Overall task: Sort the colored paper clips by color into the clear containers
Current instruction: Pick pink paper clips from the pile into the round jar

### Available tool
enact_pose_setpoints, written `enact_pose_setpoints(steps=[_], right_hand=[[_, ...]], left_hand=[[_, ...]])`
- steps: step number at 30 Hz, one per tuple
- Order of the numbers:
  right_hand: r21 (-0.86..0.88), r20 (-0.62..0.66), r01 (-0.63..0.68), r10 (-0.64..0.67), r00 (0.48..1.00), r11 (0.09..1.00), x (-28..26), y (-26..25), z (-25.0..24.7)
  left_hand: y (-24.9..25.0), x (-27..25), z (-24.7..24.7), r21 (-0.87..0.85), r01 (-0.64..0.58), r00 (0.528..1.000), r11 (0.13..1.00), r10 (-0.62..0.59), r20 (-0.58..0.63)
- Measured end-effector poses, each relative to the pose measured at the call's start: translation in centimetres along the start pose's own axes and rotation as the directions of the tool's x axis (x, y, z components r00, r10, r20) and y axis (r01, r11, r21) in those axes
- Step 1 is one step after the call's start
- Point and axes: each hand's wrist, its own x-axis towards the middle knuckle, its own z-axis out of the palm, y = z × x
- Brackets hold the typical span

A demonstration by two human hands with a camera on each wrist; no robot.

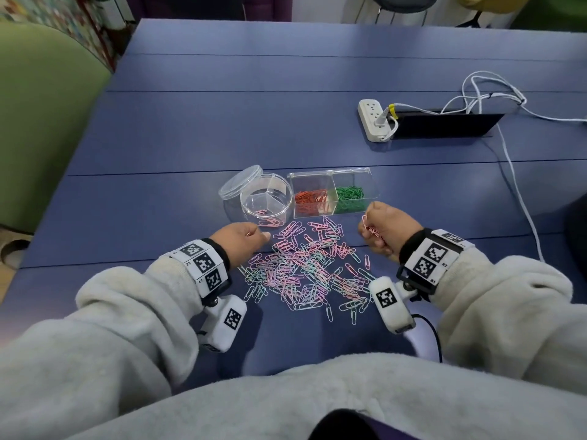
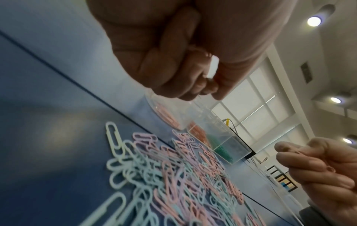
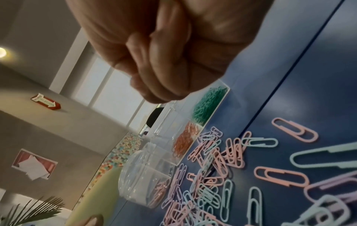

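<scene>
- Nearest, grey sleeves (image 1: 127,312) and marker-tagged wristbands (image 1: 203,265) reach over a blue tabletop (image 1: 222,122).
- Between the wrists lies a loose pile (image 1: 305,268) of pink, pale blue and lilac paper clips, spread flat on the tabletop.
- The left hand (image 1: 239,238) hovers at the pile's far left edge, just before the round tub. Its fingers are curled with the fingertips (image 2: 210,90) pinched together; a thin clip seems caught between them, but the blur leaves this uncertain.
- The right hand (image 1: 386,231) is raised beside the pile's far right edge, fist closed round a bunch of pink clips (image 1: 370,230).
- Just beyond the pile stands a round tub (image 1: 266,198), clear and divided, with a few pink clips in its near section. Its lid (image 1: 239,185) leans against its far left side.
- Touching or just right of the tub sits a clear box (image 1: 333,195) with two compartments: orange clips (image 1: 309,200) in the left, green clips (image 1: 349,196) in the right.
- Farther back to the right are a white power strip (image 1: 373,120), white cables (image 1: 476,96) and a black tray (image 1: 444,123).
</scene>
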Motion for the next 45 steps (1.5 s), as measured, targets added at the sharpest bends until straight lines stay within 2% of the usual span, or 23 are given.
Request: enact_pose_setpoints(steps=[4,9,11,15,18,23,29,35,40,42,45], right_hand=[[0.005,0.046,0.003,-0.003,0.999,1.0,0.2,-1.2,0.8],[-0.029,0.116,-0.053,0.056,0.992,0.998,0.9,-3.6,2.6],[0.031,0.145,-0.083,0.078,0.986,0.996,1.6,-4.6,3.6],[0.122,0.176,-0.177,0.154,0.972,0.977,3.2,-6.4,5.8],[0.178,0.167,-0.198,0.169,0.971,0.964,4.0,-7.4,7.1],[0.258,0.112,-0.179,0.154,0.982,0.95,5.7,-8.1,8.9],[0.232,0.077,-0.148,0.133,0.988,0.961,7.3,-7.3,10.5],[0.32,0.112,-0.133,0.102,0.988,0.938,7.8,-7.4,12.3],[0.33,0.076,-0.052,0.028,0.997,0.942,8.5,-6.7,13.5],[0.278,0.082,-0.012,-0.011,0.997,0.96,8.6,-6.1,13.6],[0.191,0.142,0.02,-0.048,0.989,0.981,8.4,-5.2,13.7]], left_hand=[[0.5,0.1,-1.7,-0.031,-0.022,1.0,0.999,0.022,-0.012],[2.1,1.5,-3.8,-0.051,-0.051,0.996,0.997,0.046,-0.081],[3.3,2.2,-4.3,-0.042,-0.061,0.994,0.997,0.057,-0.088],[5.1,3.8,-4.8,0.111,-0.123,0.984,0.986,0.135,-0.114],[5.3,4.9,-4.6,0.16,-0.173,0.976,0.972,0.191,-0.103],[5.0,5.8,-4.3,0.258,-0.241,0.962,0.936,0.265,-0.06],[3.8,5.9,-4.1,0.289,-0.275,0.956,0.917,0.292,-0.015],[3.5,5.8,-4.2,0.159,-0.292,0.953,0.943,0.3,-0.03],[2.4,5.2,-5.0,-0.002,-0.283,0.951,0.959,0.28,-0.131],[1.6,5.4,-5.3,0.053,-0.247,0.953,0.968,0.252,-0.167],[0.6,5.4,-5.3,0.164,-0.197,0.964,0.967,0.222,-0.149]])
